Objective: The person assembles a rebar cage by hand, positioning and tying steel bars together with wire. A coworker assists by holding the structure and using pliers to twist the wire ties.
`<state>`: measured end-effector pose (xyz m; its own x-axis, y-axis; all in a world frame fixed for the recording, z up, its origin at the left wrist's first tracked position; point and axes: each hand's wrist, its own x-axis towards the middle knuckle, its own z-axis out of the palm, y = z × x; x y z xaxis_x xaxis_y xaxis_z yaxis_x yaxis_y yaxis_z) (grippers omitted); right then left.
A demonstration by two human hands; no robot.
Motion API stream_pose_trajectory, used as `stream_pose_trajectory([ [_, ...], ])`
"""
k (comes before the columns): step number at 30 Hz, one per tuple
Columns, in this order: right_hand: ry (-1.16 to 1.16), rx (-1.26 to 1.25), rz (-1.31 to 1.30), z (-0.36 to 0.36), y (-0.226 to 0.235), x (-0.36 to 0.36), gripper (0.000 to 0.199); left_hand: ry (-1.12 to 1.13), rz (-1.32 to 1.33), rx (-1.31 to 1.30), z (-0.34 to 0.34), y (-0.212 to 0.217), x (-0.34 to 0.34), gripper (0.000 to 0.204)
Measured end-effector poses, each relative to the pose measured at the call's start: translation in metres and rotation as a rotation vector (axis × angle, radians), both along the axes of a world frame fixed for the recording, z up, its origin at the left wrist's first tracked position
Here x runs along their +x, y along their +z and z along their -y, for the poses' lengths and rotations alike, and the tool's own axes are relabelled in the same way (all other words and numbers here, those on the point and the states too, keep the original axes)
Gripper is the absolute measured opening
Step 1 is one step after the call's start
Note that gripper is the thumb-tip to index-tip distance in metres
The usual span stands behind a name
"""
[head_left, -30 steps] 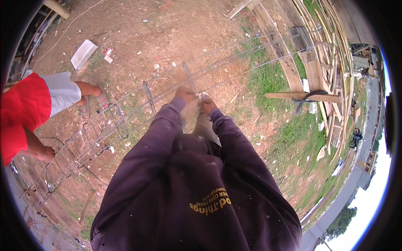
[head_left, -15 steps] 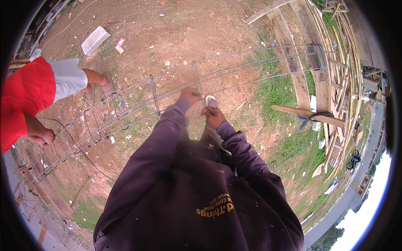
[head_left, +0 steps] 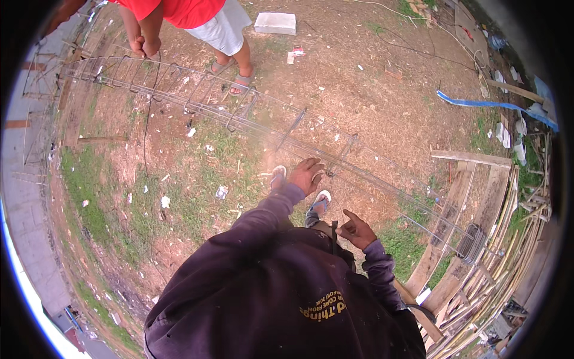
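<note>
Before me lies a long rebar cage (head_left: 263, 133) of thin steel bars with square stirrups, running from far left to near right. My left hand (head_left: 307, 176) reaches to its near bar with fingers stretched out, beside a stirrup (head_left: 342, 157). Whether the fingertips touch the steel I cannot tell. Close to my body, my right hand (head_left: 357, 231) has its index finger extended and its thumb apart. Next to that thumb stands a narrow dark strip (head_left: 334, 234), whose kind is unclear. Several stirrups are bundled (head_left: 472, 243) at the cage's right end.
A person in a red shirt (head_left: 185, 13) stands at the far left, hands by the cage and a dark cable (head_left: 149, 113). A pale block (head_left: 275, 23) lies behind. Planks (head_left: 448, 209) and bamboo poles (head_left: 508, 251) lie right; a blue strip (head_left: 478, 103) is farther back.
My view has turned left. My hands were close together at the cage; now my right hand is drawn back toward my body, while my left stays by the bars with fingers spread.
</note>
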<state>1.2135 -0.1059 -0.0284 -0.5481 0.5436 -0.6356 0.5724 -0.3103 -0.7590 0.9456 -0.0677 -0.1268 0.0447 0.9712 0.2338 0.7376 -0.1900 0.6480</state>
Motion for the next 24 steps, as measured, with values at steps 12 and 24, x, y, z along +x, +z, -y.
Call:
stream_pose_trajectory([
  [12, 0.591, 0.697, -0.044, -0.093, 0.079, -0.188, 0.051, 1.458, 0.367, -0.954, 0.431, -0.094, -0.104, 0.043],
  [24, 1.029, 0.439, -0.065, 0.089, -0.106, -0.476, 0.049, 1.012, 0.5, -1.228, 0.631, -0.173, -0.068, 0.035],
])
